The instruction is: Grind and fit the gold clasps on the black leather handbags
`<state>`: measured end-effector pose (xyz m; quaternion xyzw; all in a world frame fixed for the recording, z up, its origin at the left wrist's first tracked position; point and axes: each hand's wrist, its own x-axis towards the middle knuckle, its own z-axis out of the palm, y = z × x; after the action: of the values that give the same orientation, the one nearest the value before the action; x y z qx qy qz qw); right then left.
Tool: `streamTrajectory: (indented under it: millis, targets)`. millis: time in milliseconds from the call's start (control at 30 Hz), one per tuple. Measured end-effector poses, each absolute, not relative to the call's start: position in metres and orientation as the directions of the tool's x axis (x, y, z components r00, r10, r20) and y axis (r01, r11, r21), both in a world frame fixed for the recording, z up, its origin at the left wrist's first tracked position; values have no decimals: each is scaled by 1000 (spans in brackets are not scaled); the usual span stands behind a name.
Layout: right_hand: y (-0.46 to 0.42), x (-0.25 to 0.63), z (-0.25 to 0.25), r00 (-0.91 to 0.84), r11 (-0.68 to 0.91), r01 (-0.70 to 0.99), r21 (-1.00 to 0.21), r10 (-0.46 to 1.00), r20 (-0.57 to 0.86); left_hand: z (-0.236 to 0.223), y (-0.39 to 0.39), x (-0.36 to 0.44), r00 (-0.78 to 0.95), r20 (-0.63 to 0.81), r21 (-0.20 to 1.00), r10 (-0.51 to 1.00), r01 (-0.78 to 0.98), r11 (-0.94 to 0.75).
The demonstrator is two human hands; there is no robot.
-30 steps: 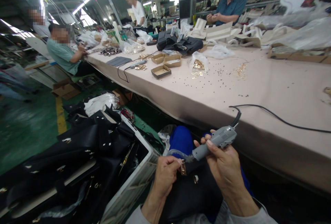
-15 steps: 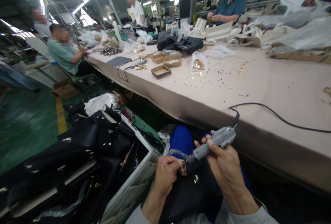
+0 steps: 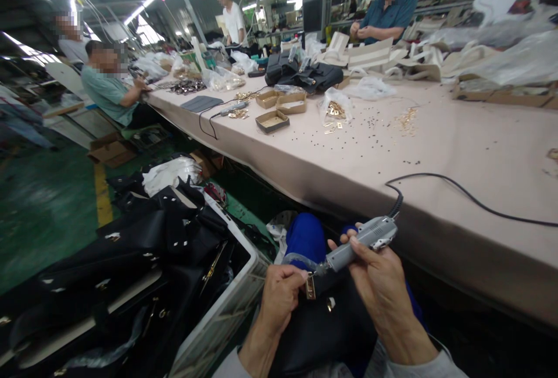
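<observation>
In my right hand (image 3: 379,279) is a grey electric screwdriver (image 3: 360,241), its fingers wrapped round the body. Its tip slants down to the left, close to the fingertips of my left hand (image 3: 281,291). That hand is closed in a pinch at the upper end of a small gold metal plate (image 3: 310,288); exactly where the bit meets the plate is too small to tell. Beneath both hands a black leather bag (image 3: 325,331) lies across my lap, with a small gold fitting (image 3: 331,304) on its front.
A light crate (image 3: 235,285) to my left is heaped with black bags (image 3: 143,244). Ahead, the covered table (image 3: 349,174) carries small cardboard boxes (image 3: 272,121), a plastic bag of gold parts (image 3: 335,109) and scattered bits. The screwdriver's cord (image 3: 457,186) crosses it. Several people sit or stand farther off.
My hands and the screwdriver keep almost the same place. The gold plate has tilted slightly. Across the table, a person in white has straightened up.
</observation>
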<state>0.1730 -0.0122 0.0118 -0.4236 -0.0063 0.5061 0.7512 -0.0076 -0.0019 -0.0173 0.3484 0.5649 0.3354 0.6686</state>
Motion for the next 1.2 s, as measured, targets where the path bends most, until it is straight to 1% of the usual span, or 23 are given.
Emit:
streamTrajectory:
  millis: [333, 467, 633, 767, 1067, 1200]
  targets:
    - [-10, 174, 10, 494, 119, -763, -636, 742, -454, -16, 0, -7, 144, -523, 844, 840, -51, 534]
    - [-10, 174, 10, 492, 111, -756, -645, 746, -449, -13, -1, -6, 159, -490, 866, 857, -28, 500]
    - [-10, 174, 10, 491, 107, -752, -650, 749, -444, -12, -2, -8, 168, -412, 909, 896, 6, 417]
    - [-11, 174, 14, 485, 102, -753, -650, 755, -442, -13, -2, -9, 180, -397, 916, 900, 9, 402]
    - [-16, 170, 32, 549, 198, -673, -712, 779, -303, -10, -2, -7, 161, -408, 911, 899, 13, 411]
    - [-18, 167, 31, 546, 212, -660, -721, 795, -266, -12, -2, -7, 160, -412, 909, 897, 13, 416]
